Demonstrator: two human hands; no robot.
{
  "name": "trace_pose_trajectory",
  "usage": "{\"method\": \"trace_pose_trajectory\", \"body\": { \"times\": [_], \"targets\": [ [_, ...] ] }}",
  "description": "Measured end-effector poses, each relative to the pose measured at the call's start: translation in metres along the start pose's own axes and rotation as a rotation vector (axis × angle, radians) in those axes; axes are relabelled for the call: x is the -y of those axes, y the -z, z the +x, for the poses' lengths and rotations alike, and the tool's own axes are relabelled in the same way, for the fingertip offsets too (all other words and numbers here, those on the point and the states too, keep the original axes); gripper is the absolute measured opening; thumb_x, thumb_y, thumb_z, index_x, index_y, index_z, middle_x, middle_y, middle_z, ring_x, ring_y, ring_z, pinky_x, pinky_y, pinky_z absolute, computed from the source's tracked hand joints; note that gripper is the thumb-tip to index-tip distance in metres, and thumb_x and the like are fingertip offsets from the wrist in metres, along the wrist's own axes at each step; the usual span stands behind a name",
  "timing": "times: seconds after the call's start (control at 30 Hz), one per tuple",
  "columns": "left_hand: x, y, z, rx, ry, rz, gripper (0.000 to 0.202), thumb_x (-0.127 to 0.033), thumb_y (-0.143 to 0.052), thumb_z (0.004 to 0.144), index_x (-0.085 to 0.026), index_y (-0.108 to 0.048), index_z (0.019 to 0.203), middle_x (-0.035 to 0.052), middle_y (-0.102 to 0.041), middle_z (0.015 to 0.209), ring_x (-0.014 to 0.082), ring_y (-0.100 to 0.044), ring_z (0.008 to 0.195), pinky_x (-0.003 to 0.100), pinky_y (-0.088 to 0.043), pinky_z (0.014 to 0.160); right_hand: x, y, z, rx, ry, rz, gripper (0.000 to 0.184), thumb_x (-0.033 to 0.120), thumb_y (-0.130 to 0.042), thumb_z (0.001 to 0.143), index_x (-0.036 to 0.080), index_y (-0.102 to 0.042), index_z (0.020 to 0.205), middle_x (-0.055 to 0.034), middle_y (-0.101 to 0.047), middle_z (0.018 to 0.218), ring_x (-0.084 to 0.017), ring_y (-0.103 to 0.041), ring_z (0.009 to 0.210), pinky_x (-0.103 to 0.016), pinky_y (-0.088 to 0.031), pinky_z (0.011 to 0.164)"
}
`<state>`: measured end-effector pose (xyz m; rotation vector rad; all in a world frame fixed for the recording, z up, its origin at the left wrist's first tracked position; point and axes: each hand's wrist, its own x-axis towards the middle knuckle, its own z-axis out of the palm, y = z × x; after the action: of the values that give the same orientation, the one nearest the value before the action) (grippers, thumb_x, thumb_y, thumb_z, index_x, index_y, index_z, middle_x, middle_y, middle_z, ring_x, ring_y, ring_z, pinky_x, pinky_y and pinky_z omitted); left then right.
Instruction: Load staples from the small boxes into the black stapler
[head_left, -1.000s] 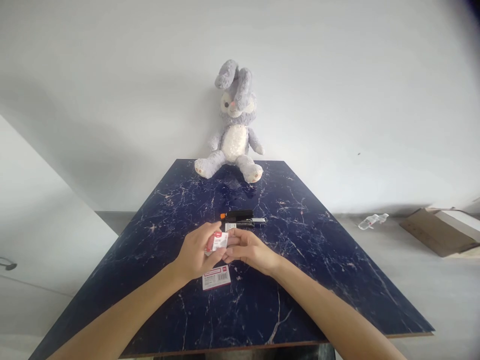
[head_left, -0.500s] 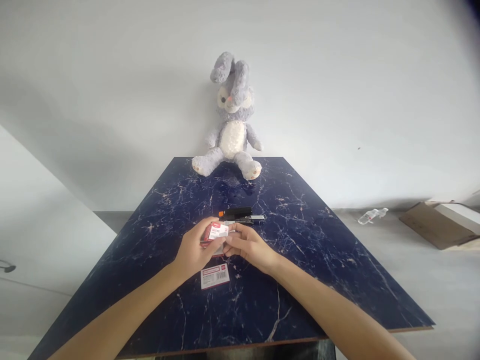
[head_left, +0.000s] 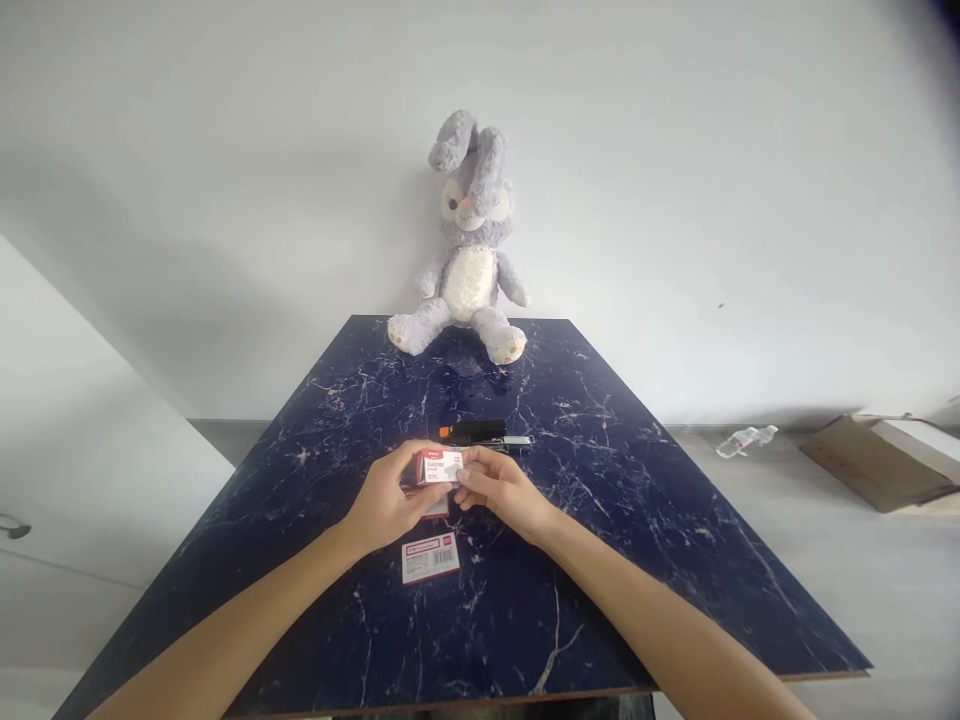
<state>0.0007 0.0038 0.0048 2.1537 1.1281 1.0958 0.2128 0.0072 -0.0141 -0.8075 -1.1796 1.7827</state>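
Observation:
A small red-and-white cardboard box (head_left: 441, 466) with printed lettering is held just over the table between my two hands. My left hand (head_left: 388, 497) grips its left end, thumb along the near lower edge. With thumb and fingers, my right hand (head_left: 502, 492) pinches the right end. Underneath lies another red-and-white box (head_left: 436, 508), mostly hidden by my left hand and the held box. Nearer to me, a flat white box with a red border and barcode (head_left: 430, 557) lies on the dark blue marbled table (head_left: 570, 570).
Just beyond my hands lie a black object with an orange end (head_left: 476, 431) and a grey-and-black item (head_left: 517, 442). A plush rabbit (head_left: 471, 270) sits at the far edge against the wall. On the floor at right are a clear bottle (head_left: 742, 441) and a cardboard box (head_left: 862, 460).
The held box has turned so that its printed front shows more fully. My hands have shifted slightly around it, and the whole view has tilted a little.

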Motion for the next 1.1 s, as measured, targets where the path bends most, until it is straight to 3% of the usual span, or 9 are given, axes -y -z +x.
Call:
{"method": "trace_pose_trajectory", "body": {
  "times": [0.17, 0.33, 0.6, 0.77, 0.83, 0.9, 1.0, 1.1],
  "targets": [
    [0.005, -0.005, 0.001, -0.005, 0.013, 0.061, 0.039, -0.036, -0.069, 0.088, -0.023, -0.057, 0.123, 0.0062, -0.073, 0.109, 0.0220, -0.072, 0.092, 0.032, -0.059, 0.077, -0.002, -0.002, 0.002, -0.167, -0.003, -0.009, 0.053, 0.043, -0.088, 0.069, 0.019, -0.056, 0.103, 0.0004, -0.071, 0.074, -0.015, -0.069, 0.066, -0.029, -0.059, 0.069],
    [0.008, -0.013, 0.001, -0.066, 0.004, 0.223, 0.038, -0.038, -0.069, 0.088, -0.025, -0.056, 0.121, 0.0045, -0.072, 0.106, 0.0218, -0.072, 0.089, 0.030, -0.057, 0.072, -0.001, -0.007, 0.000, -0.294, 0.037, -0.017, 0.051, 0.047, -0.086, 0.072, 0.015, -0.063, 0.104, -0.0055, -0.074, 0.081, -0.016, -0.071, 0.072, -0.032, -0.061, 0.078],
    [0.009, -0.025, -0.003, -0.027, -0.032, 0.373, 0.033, -0.042, -0.061, 0.092, -0.022, -0.050, 0.116, 0.0053, -0.068, 0.092, 0.0202, -0.068, 0.070, 0.027, -0.049, 0.055, 0.000, -0.006, -0.001, -0.276, 0.059, 0.064, 0.038, 0.050, -0.081, 0.077, 0.016, -0.069, 0.089, -0.0040, -0.074, 0.084, -0.014, -0.070, 0.074, -0.027, -0.058, 0.079],
    [0.006, -0.026, -0.003, -0.074, -0.008, 0.358, 0.030, -0.040, -0.056, 0.094, -0.021, -0.046, 0.116, 0.0084, -0.065, 0.108, 0.0197, -0.067, 0.077, 0.028, -0.048, 0.058, 0.005, -0.010, -0.003, -0.208, 0.097, -0.041, 0.036, 0.046, -0.077, 0.080, 0.018, -0.073, 0.102, -0.0050, -0.075, 0.091, -0.019, -0.070, 0.085, -0.031, -0.056, 0.080],
    [0.005, -0.024, -0.001, -0.082, 0.012, 0.346, 0.030, -0.040, -0.055, 0.094, -0.021, -0.046, 0.116, 0.0089, -0.063, 0.111, 0.0196, -0.066, 0.079, 0.030, -0.048, 0.061, 0.011, -0.004, -0.003, -0.190, 0.112, -0.190, 0.034, 0.045, -0.071, 0.084, 0.019, -0.074, 0.106, -0.0058, -0.075, 0.094, -0.022, -0.070, 0.088, -0.033, -0.055, 0.076],
    [0.004, -0.021, 0.002, -0.043, 0.013, 0.352, 0.028, -0.041, -0.054, 0.094, -0.020, -0.049, 0.113, 0.0089, -0.063, 0.107, 0.0219, -0.064, 0.085, 0.033, -0.050, 0.068, 0.020, 0.009, -0.002, -0.274, 0.210, -0.482, 0.028, 0.042, -0.063, 0.089, 0.021, -0.074, 0.102, -0.0061, -0.074, 0.097, -0.022, -0.068, 0.087, -0.034, -0.053, 0.076],
    [0.007, -0.014, 0.006, 0.107, -0.059, 0.384, 0.026, -0.041, -0.050, 0.097, -0.020, -0.056, 0.110, 0.0103, -0.063, 0.111, 0.0275, -0.059, 0.102, 0.042, -0.049, 0.085, 0.033, 0.038, -0.001, -0.574, 0.388, -0.994, 0.024, 0.035, -0.054, 0.093, 0.022, -0.071, 0.103, -0.0068, -0.072, 0.105, -0.022, -0.067, 0.087, -0.036, -0.050, 0.084],
    [0.012, -0.009, 0.008, 0.157, -0.070, 0.353, 0.028, -0.041, -0.043, 0.100, -0.021, -0.060, 0.113, 0.0104, -0.062, 0.119, 0.0281, -0.056, 0.111, 0.046, -0.045, 0.095, 0.040, 0.064, -0.001, -0.786, 0.275, -1.322, 0.028, 0.035, -0.055, 0.092, 0.019, -0.066, 0.112, -0.0127, -0.068, 0.114, -0.026, -0.067, 0.093, -0.038, -0.048, 0.085]
  ]
}}
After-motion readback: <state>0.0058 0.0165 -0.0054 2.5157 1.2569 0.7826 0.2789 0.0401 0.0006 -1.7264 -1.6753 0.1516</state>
